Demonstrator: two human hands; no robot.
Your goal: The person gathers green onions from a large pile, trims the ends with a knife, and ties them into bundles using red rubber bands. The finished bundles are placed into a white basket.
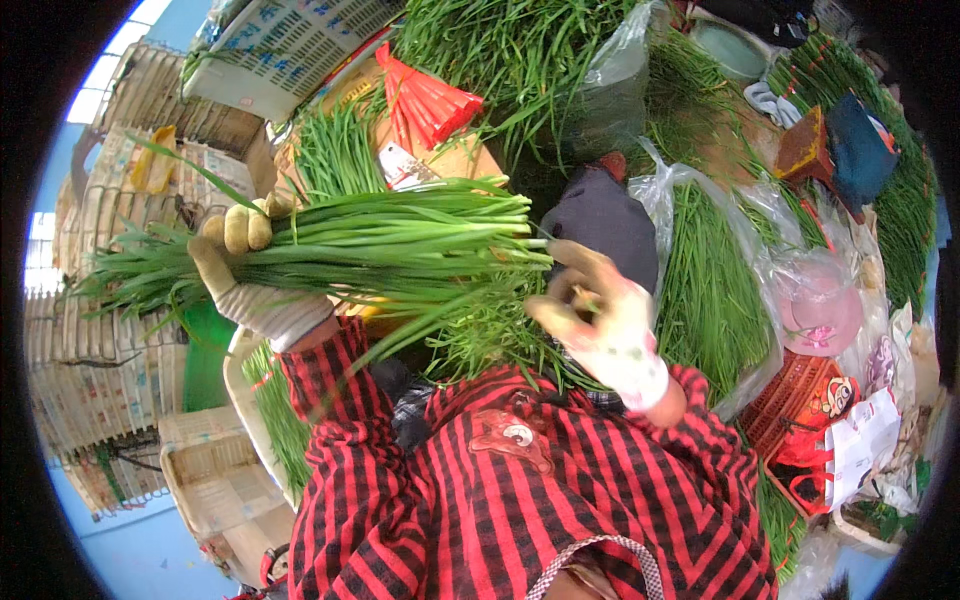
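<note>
My left hand [247,270], in a pale knit work glove with yellowish fingers, is closed around a thick bunch of long green leaves, likely garlic chives [405,232]. The bunch lies level across my front, leaf tips to the left and pale cut stem ends to the right. My right hand [600,322], in a similar stained glove, is just right of those stem ends. Its thumb and index finger are spread and its other fingers curl inward; motion blurs it, and whether it touches a stem is unclear. Loose leaves [487,337] lie heaped beneath the bunch.
Beyond the bunch are red ties or strips [427,101], more chives [337,150] and a large leafy pile [517,60]. Plastic-wrapped chives [712,285] lie right, near a pink round stool or lid [817,307] and a red basket [795,397]. Stacked crates [120,375] stand left.
</note>
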